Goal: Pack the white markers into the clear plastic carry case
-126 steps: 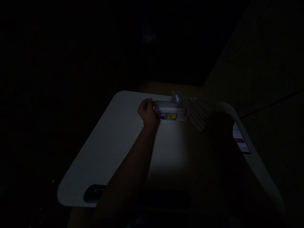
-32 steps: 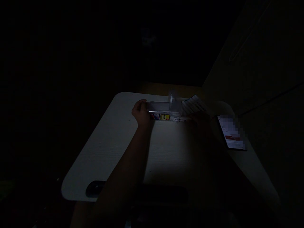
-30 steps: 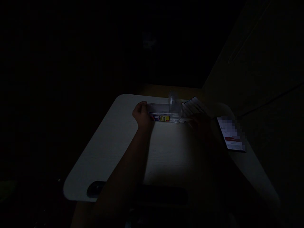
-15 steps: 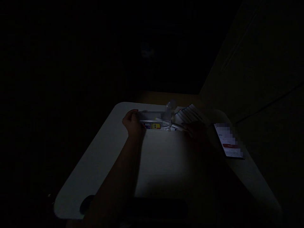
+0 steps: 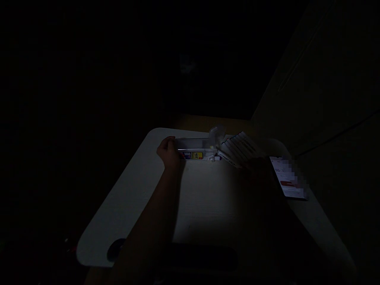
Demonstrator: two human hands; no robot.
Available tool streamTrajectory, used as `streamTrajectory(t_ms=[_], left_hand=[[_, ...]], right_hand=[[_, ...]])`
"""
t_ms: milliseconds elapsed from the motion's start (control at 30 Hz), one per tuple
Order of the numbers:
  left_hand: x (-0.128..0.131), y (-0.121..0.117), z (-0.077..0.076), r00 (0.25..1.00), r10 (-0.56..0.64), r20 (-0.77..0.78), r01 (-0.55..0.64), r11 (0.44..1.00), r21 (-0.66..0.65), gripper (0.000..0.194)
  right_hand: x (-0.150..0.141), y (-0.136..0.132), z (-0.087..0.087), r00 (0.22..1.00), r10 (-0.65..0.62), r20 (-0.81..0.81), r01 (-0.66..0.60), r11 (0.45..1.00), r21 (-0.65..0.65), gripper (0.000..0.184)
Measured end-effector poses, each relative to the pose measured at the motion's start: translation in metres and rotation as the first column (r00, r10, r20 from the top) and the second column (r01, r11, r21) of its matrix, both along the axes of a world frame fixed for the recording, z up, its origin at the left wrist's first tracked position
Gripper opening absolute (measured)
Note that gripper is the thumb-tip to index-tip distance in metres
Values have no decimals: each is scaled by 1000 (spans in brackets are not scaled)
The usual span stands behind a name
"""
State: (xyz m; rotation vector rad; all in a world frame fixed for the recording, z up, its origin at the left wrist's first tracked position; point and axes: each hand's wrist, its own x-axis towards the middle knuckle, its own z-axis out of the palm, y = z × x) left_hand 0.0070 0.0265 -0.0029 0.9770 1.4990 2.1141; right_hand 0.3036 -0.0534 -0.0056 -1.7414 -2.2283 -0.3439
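Dim head view. Left hand (image 5: 168, 151), its grip closed on the left end of a clear plastic case (image 5: 196, 149) that lies on the white table (image 5: 133, 190). Right hand (image 5: 257, 170) in shadow beside a fan of white pens (image 5: 239, 147); its grip cannot be told. Step judged: loading the case. A lit phone (image 5: 289, 183) lies at the right edge.

Clear plastic box (image 5: 194, 148) at far edge of white table (image 5: 133, 198); left hand (image 5: 168, 152) at its left end; white pens (image 5: 240, 146) right; phone (image 5: 287, 178) farther right.
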Motion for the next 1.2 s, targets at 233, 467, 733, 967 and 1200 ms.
streamTrajectory(t_ms=[233, 467, 733, 967, 1200], left_hand=[[-2, 4, -6, 1000, -3, -19, 3, 1000, 18, 20], [1, -1, 2, 999, 20, -32, -20, 1000, 7, 21], [0, 3, -4, 1000, 6, -13, -6, 1000, 17, 19], [1, 3, -4, 1000, 6, -15, -6, 1000, 8, 18], [0, 7, -10, 999, -12, -32, 13, 999, 29, 19]], right_hand=[[-12, -12, 4, 1000, -13, -21, 13, 1000, 27, 34], [-16, -16, 11, 998, -37, -48, 40, 997, 64, 33], [-19, -13, 4, 996, -70, -64, 75, 993, 93, 34], [-37, -15, 0, 999, -29, -42, 33, 995, 98, 35], [-92, 10, -3, 995, 94, -38, -86, 983, 161, 48]])
